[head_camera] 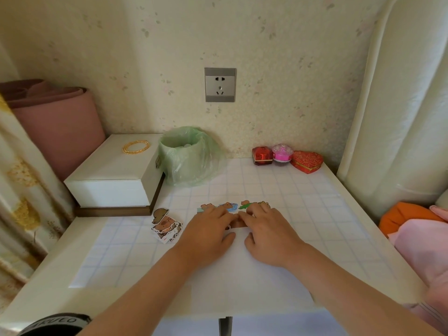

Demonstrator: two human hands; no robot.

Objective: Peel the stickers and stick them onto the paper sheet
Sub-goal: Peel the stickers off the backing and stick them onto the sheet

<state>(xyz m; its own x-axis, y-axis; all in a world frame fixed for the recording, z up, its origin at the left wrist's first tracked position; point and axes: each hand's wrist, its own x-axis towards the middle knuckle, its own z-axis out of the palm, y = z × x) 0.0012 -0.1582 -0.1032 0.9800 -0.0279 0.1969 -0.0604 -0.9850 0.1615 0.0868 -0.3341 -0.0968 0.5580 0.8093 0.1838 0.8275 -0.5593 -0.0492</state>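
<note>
**Now a sticker goes down on the sheet**

Here both hands lie with fingers stretched out flat and gripping nothing. The left hand (pixel 208 229) and right hand (pixel 269 231) meet fingertip to fingertip over a brown sticker (pixel 235 224) on the paper sheet (pixel 242 282), probably to smooth it so it bonds without lifting. The palms rest on the sheet, which likely keeps it from sliding on the bench (pixel 327 214). Just beyond the fingers a row of stuck stickers (pixel 229 206) shows small brown cartoon animals with blue and green touches. The unpeeled pile (pixel 166 226) waits near the left hand, within easy reach.
</note>
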